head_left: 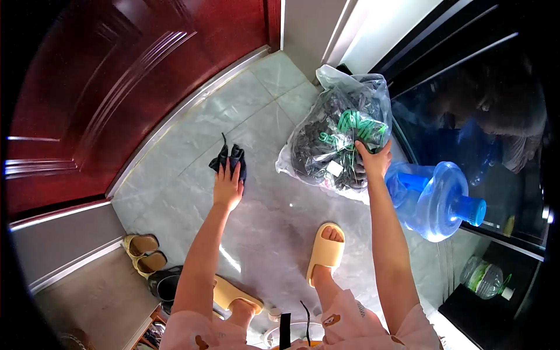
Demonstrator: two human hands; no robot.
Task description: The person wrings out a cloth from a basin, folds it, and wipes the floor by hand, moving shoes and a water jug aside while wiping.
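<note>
Over the tiled floor, my left hand (227,189) reaches forward with its fingers on a bunched black cloth (238,156); a thin dark cord sticks up from it. The fingers are fairly straight, and part of the cloth lies hidden beneath them. To the right, my right hand (376,161) grips the side of a full clear plastic bag (318,131). Its thumb rests on the front of the bag, and the other fingers are partly hidden. Dark items fill the bag, which has green lettering and a white label.
A large blue water jug (437,201) lies tilted beside the bag, near a dark glass panel (466,116). A clear bottle (483,277) rests at lower right. Sandals (150,262) stand by a cabinet at left, below a red door (111,76). My yellow-slippered feet are below.
</note>
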